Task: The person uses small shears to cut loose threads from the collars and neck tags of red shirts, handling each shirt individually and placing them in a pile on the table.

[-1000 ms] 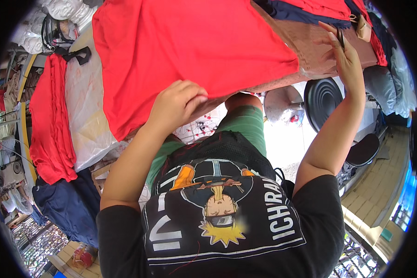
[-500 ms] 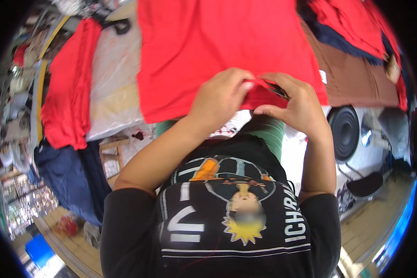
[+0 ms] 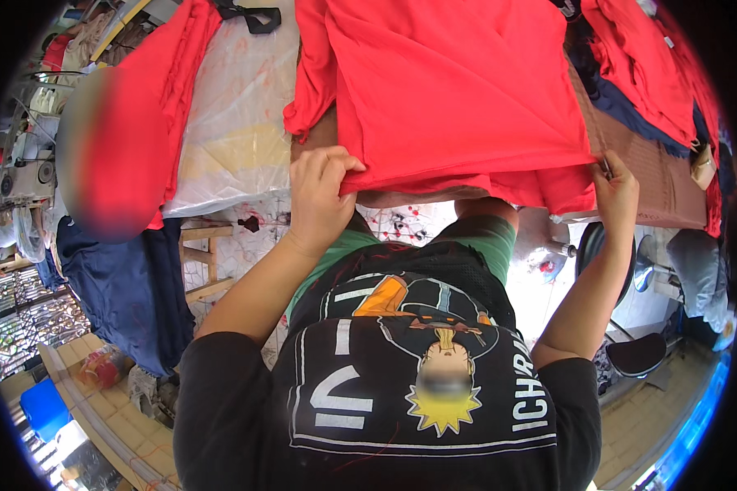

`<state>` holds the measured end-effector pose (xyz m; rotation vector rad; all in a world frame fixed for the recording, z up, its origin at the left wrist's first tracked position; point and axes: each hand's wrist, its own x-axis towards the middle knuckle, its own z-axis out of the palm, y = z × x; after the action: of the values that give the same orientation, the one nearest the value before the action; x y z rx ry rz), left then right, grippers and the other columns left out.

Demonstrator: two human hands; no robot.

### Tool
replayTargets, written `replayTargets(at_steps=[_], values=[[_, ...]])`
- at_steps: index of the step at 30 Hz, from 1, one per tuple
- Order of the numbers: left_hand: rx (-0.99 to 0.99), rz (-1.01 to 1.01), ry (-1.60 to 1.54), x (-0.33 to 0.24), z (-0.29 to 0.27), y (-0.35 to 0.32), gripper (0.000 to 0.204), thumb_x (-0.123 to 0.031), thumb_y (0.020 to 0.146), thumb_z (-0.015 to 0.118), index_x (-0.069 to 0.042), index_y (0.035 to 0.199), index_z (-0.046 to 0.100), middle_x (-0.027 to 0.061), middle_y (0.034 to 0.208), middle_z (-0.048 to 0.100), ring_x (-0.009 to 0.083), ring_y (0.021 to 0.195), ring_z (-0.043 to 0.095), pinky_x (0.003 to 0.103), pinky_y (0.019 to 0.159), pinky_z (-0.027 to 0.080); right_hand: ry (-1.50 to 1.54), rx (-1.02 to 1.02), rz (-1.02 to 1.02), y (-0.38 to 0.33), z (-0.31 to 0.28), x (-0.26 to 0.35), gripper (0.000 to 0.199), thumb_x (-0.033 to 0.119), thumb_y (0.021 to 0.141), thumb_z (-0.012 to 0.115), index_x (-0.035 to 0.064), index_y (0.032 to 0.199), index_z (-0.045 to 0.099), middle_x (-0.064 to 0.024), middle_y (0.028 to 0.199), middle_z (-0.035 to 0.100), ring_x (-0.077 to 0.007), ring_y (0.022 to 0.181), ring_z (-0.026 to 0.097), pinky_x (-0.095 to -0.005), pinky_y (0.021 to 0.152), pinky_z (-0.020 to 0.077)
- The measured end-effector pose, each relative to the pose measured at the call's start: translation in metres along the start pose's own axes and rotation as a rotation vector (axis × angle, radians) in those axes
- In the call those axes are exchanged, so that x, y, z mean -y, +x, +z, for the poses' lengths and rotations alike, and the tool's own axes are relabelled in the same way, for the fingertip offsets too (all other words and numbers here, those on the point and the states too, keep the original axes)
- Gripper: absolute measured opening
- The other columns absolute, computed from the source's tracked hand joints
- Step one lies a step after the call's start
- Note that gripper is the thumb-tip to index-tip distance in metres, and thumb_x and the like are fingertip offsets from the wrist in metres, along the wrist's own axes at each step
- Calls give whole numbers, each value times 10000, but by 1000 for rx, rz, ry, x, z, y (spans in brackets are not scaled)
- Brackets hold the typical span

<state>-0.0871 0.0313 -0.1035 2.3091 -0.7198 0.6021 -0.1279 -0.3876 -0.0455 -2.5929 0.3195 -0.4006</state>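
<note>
A red shirt lies spread on a brown surface in front of me, a sleeve-like part at its left. My left hand is closed on the near left corner of its edge. At the near right corner, my right hand pinches the cloth. A small dark metal tool, only partly visible, sits within the right hand's fingers. Between the hands the near edge is drawn out sideways, and some lower cloth hangs beneath it.
More red cloth lies at the left beside a plastic-covered surface, with navy cloth hanging below. Red garments are piled at the far right, beside brown cardboard. A black round object stands below the right edge.
My hands were close together at the near edge; now they are wide apart, left hand leftward, right hand rightward. The shirt's left edge has shifted right, showing the brown surface and sleeve-like part.
</note>
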Motion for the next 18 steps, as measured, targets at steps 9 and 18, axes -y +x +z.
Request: replayTargets(at_steps=[9,18], values=[[65,-38,-23,3,1,-14,384,-1,638,682,-89,1007,618,90,975,606,279,930,562,375,826,395,-55,31,-40,1,1,17,246,94,804,668,1,1031,654,-167,939,661,-335,887,646,-347,770,479],[191,82,124,-27,8,13,657,-101,628,742,-176,1256,563,38,1297,487,271,1209,437,448,1015,283,-52,-18,-135,-1,4,36,240,104,799,683,0,1013,649,-165,945,658,-333,881,647,-354,766,483]])
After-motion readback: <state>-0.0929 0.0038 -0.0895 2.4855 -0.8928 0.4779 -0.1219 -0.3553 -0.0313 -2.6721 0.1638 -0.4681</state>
